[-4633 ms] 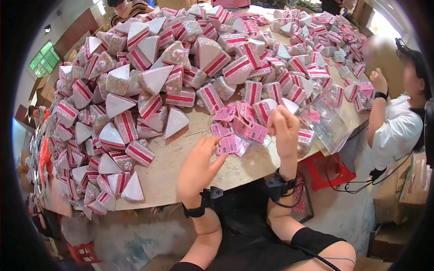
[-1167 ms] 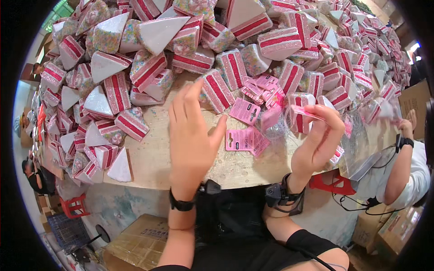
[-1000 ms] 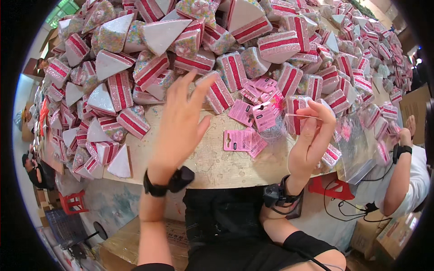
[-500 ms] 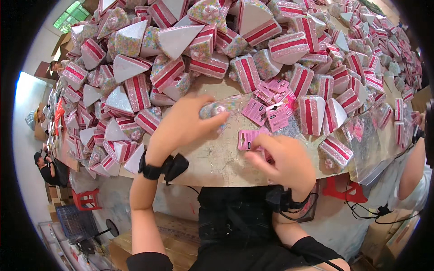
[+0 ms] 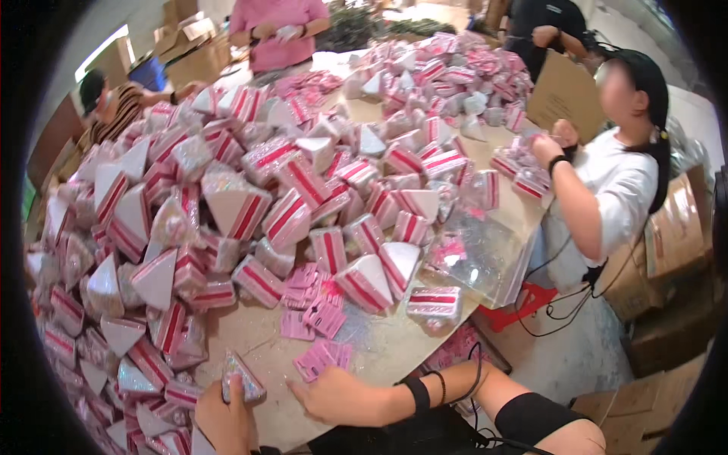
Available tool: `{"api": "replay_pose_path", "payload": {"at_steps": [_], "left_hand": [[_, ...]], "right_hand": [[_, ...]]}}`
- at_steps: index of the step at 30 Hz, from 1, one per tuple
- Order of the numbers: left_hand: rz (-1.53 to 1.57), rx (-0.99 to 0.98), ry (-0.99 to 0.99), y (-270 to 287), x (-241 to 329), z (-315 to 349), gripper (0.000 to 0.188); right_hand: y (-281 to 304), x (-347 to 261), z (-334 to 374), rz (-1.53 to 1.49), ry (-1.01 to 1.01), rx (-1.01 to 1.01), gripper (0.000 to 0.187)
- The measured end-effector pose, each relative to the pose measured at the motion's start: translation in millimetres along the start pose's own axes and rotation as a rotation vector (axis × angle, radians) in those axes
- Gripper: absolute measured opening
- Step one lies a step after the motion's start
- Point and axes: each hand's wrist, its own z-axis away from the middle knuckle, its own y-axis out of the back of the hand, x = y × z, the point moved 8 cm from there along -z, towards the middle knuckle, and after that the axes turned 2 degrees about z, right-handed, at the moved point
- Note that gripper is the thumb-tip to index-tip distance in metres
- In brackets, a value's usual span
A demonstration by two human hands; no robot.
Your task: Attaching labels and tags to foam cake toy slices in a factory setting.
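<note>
My left hand (image 5: 221, 418) is closed around a toy cake slice (image 5: 247, 381) with a glittery, sprinkled covering and pink layers, low in the view at the table's near edge. To its right is my right hand (image 5: 343, 397), thumb stretched out toward the slice and nothing visible in its grasp. Its fingers rest against a few pink cards (image 5: 321, 359), and some fingertips are hidden. Beyond those cards lie more pink cards (image 5: 312, 312) in a loose heap. A single cake slice (image 5: 434, 302) sits apart, near the table edge on the right.
Piled cake slices (image 5: 235, 205) cover the table's left and far side. A clear plastic bag (image 5: 478, 258) lies at the right edge. A co-worker in white (image 5: 614, 182) handles slices there. Others stand behind: a pink-shirted person (image 5: 277, 34), one in black (image 5: 546, 26), one in stripes (image 5: 125, 110).
The view has swung up and to the right, bringing co-workers into sight. My left hand still holds the cake slice. My right hand remains by the pink cards, its thumb now apart from them.
</note>
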Motion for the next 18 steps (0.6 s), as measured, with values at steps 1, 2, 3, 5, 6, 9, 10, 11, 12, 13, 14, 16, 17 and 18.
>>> {"api": "replay_pose_path", "payload": {"at_steps": [1,2,3,5,6,9,10,11,12,13,14,16,17,18], "left_hand": [[0.013,-0.09,0.028,-2.4,7.6,-5.4,0.031],[0.029,-0.193,0.053,-1.5,19.7,-7.7,0.03],[0.043,-0.295,0.083,-4.9,27.4,-7.4,0.03],[0.041,-0.252,0.028,0.5,37.6,-6.1,0.037],[0.04,-0.228,0.011,1.0,37.2,-5.9,0.043],[-0.053,-0.167,-0.194,-1.8,24.3,0.7,0.044],[-0.046,-0.161,-0.194,-2.1,19.8,1.3,0.044],[-0.039,-0.154,-0.193,-2.1,16.3,2.0,0.044],[-0.032,-0.147,-0.192,-1.6,13.9,2.0,0.044],[0.027,-0.228,-0.1,-5.5,12.0,-0.7,0.042],[0.084,-0.309,-0.007,-4.4,15.8,-3.6,0.04],[0.13,-0.342,0.02,-6.7,16.9,-3.9,0.039],[0.117,-0.291,-0.041,-8.1,13.9,-1.2,0.039],[0.104,-0.241,-0.104,-7.6,12.2,2.2,0.04]], "right_hand": [[-3.6,-3.1,9.5,0.031,0.026,0.013,0.062],[-7.8,-5.2,24.5,0.059,0.042,0.015,0.062],[-10.9,-6.2,37.7,0.087,0.067,0.012,0.062],[-10.0,-8.1,59.3,0.161,0.113,0.103,0.06],[-7.8,-9.2,67.4,0.196,0.147,0.144,0.06],[-7.9,-7.2,75.8,0.181,0.236,0.207,0.054],[-6.2,-7.3,77.7,0.167,0.261,0.267,0.053],[-6.4,-8.0,79.4,0.143,0.272,0.282,0.051],[-5.3,-8.9,81.0,0.118,0.284,0.296,0.049],[-4.8,-8.4,83.8,0.091,0.287,0.302,0.047],[-2.3,-7.2,87.1,0.078,0.286,0.309,0.044],[5.6,-6.4,92.5,0.051,0.29,0.332,0.038],[8.3,-6.4,93.6,0.018,0.323,0.376,0.035],[9.4,-4.6,94.9,-0.016,0.355,0.419,0.032]]}}
